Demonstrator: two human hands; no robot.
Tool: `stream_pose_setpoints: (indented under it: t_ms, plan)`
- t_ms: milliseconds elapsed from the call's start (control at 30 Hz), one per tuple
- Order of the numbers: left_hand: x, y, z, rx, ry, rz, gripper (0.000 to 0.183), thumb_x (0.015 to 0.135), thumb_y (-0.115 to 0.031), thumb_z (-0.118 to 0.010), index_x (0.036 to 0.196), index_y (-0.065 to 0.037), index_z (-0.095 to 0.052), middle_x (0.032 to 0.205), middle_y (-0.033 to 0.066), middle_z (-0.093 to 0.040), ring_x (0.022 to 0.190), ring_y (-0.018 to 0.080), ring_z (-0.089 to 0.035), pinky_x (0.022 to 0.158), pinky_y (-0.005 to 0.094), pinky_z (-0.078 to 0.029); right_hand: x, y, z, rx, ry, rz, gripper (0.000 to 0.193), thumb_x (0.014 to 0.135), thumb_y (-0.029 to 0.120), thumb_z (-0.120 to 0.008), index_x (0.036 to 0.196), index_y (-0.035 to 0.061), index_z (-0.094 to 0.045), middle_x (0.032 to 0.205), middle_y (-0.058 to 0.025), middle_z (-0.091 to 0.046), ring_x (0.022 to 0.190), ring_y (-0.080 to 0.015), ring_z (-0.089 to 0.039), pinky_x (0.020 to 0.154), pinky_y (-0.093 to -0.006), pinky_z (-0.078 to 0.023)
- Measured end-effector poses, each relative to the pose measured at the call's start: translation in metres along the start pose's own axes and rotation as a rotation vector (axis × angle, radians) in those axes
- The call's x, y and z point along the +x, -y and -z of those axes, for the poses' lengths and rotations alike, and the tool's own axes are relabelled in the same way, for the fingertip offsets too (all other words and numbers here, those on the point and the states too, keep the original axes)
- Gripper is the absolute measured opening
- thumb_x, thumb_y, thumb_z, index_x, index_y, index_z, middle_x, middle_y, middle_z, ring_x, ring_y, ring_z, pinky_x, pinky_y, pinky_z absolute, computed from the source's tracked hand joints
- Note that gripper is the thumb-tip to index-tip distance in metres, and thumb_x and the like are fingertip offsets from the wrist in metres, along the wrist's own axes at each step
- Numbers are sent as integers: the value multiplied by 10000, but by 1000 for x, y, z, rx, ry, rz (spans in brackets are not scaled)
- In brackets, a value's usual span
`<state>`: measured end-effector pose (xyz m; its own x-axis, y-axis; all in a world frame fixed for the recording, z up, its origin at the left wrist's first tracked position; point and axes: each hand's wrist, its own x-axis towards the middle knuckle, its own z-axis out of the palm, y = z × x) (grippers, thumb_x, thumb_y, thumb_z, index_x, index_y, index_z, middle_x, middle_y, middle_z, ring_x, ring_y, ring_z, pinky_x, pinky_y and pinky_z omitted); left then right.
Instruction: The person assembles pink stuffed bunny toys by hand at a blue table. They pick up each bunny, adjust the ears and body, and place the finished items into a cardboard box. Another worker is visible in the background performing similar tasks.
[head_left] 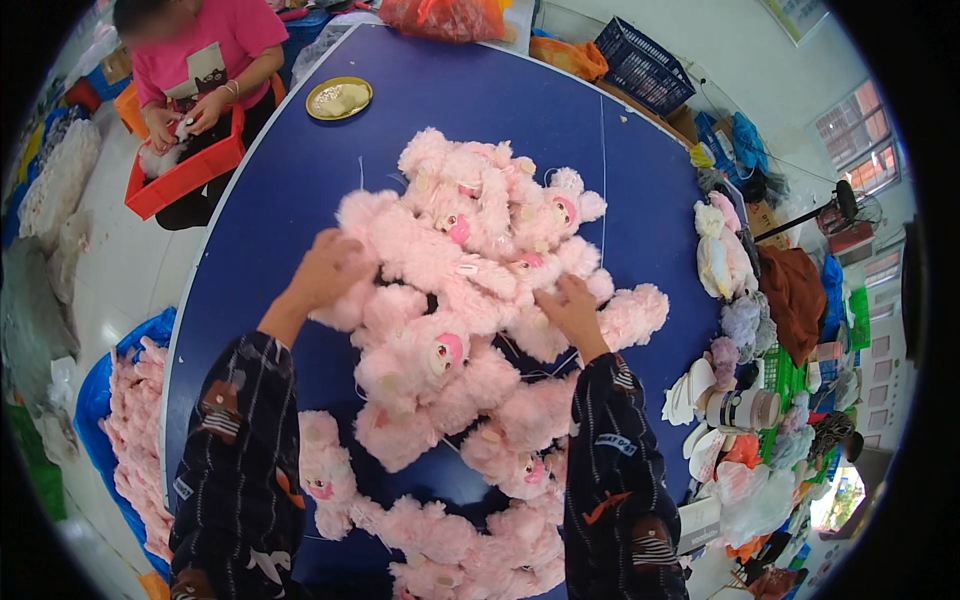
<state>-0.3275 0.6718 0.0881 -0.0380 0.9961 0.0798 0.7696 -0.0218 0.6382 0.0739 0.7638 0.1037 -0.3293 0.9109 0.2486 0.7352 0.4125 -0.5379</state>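
Left hand [328,268] closed on the far-left edge of the pink plush toy pile [470,300], mid blue table [300,180]. Right hand [572,310] pressing flat, fingers loose, on the right side. Toys between both hands, left nearer the top one.

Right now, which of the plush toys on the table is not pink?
The cream plush toy at the table's right edge; the pile between the left hand and right hand is all pink.

Both hands [330,268] on pink plush toys [470,250]
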Motion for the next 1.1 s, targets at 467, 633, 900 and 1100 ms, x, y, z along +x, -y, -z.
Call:
stream_pose_setpoints:
  t_ms: [467,633,900,1100]
  plan:
    - [-96,-34,11,-532,215,344,332,765,-137,-635,1064,-17,-555,1064,126,-510,1004,222,-487,833,313,-412,47,57,79,-244,1091,-244,503,747,195,-624,1204,47,-476,1039,-159,-589,1024,-251,-538,937,-316,-357]
    - [-89,-19,-26,189,-366,-19,352,705,-111,-646,1021,-3,-534,1110,156,-484,1031,337,-452,903,405,-367,109,85,21,-210,125,357,758,642,360,-709,1250,34,-396,1161,-191,-479,1058,-373,-458,870,-391,-392]
    - [-89,-19,-25,169,-360,-3,305,717,-100,-621,995,-3,-542,1077,143,-506,1001,329,-470,883,402,-373,107,106,-81,-225,368,-18,782,650,394,-684,1260,68,-320,1078,-234,-529,958,-374,-547,779,-447,-441]
    - [-84,-17,-25,165,-377,4,287,722,-77,-607,992,-4,-539,1062,134,-514,989,320,-474,878,384,-380,78,92,-87,64,410,-35,466,677,270,-634,1034,30,-453,849,-241,-601,822,-413,-573,719,-465,-452]
